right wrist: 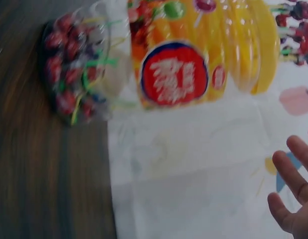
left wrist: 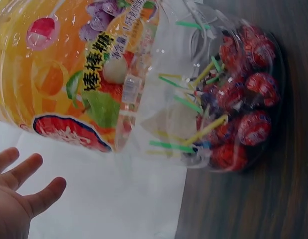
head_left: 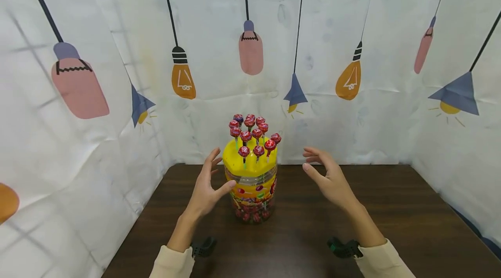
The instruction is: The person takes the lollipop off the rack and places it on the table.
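A clear plastic candy jar [head_left: 252, 193] with a yellow lid [head_left: 250, 168] stands upright on the table. Several lollipops [head_left: 258, 151] in red wrappers stick up out of the lid. More wrapped lollipops [left wrist: 256, 89] with green and yellow sticks lie at the jar's bottom. Close by the jar's left side is my left hand [head_left: 207, 191], fingers spread and thumb overlapping the jar in the head view. To the right, apart from the jar, my right hand [head_left: 326, 178] is raised with relaxed fingers. Both hands hold nothing.
The dark wooden table [head_left: 313, 234] runs back to a white curtain [head_left: 219, 117] printed with hanging lamps. The curtain also hangs at the left and right sides. Dark straps [head_left: 344, 247] circle both wrists below beige sleeves [head_left: 385, 260].
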Demonstrator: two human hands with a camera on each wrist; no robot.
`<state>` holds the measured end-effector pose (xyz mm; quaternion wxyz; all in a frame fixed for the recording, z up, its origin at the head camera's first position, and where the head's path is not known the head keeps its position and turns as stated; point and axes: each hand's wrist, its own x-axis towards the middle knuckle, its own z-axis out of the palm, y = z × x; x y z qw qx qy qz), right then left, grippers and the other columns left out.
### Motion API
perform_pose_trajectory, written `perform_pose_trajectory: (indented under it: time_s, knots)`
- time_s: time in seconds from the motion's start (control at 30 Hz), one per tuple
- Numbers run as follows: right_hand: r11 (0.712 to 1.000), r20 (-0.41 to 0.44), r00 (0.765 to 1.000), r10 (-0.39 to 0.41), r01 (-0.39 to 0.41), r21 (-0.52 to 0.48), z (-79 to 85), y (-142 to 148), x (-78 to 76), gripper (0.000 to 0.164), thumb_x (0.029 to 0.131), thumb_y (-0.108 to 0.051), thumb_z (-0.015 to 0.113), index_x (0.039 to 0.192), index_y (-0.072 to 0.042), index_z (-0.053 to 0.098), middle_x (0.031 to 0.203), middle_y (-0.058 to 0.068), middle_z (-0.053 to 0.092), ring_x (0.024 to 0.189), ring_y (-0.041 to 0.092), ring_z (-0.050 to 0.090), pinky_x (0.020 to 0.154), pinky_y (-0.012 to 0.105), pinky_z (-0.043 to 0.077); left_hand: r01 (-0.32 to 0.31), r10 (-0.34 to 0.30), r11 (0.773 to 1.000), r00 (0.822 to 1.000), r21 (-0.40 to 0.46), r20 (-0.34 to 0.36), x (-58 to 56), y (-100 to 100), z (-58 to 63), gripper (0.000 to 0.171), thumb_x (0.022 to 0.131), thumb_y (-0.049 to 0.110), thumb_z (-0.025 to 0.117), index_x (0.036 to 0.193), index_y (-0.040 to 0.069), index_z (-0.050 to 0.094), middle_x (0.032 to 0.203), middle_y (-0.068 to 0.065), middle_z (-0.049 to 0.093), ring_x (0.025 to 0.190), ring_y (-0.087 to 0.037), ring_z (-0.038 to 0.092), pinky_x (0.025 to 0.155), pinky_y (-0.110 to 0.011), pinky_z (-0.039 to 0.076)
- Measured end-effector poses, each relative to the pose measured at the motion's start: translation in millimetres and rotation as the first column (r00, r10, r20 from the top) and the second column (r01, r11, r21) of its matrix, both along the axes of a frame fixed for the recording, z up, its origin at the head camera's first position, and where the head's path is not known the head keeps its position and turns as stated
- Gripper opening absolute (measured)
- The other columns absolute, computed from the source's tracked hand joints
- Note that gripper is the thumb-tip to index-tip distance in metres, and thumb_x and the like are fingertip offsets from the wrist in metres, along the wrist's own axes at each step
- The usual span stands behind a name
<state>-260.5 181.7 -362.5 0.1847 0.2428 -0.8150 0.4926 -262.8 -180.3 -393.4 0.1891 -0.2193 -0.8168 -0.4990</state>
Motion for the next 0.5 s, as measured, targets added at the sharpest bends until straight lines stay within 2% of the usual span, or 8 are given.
perform_pose_trajectory:
  time_s: [0.3,0.5]
  knots:
    - [0.986,-0.017,0.997,0.069,-0.071,-0.152,22.6,-32.8,-10.5,0.036,0.103,-0.017,0.061,0.139,-0.019,0.059,0.126,0.008,0.066,0.111,0.014,0.063,0.101,0.039,0.050,0.019,-0.020,0.998,1.000,0.056,0.018,-3.8,5.9,1.5,0.099,0.086,0.034,0.078,0.162,0.040,0.016,0.171,0.003,0.019,0.153,-0.032,0.032,0.115,-0.065,0.035]
    - [0.972,-0.044,0.994,0.095,-0.103,-0.212,32.3,-47.7,-17.1,0.036,0.102,-0.015,0.062,0.138,-0.016,0.061,0.123,0.010,0.068,0.109,0.013,0.064,0.099,0.031,0.051,0.025,-0.027,0.996,0.999,0.087,0.025,-6.4,12.8,1.6,0.100,0.085,0.037,0.079,0.162,0.039,0.016,0.171,0.001,0.020,0.152,-0.033,0.032,0.115,-0.065,0.036]
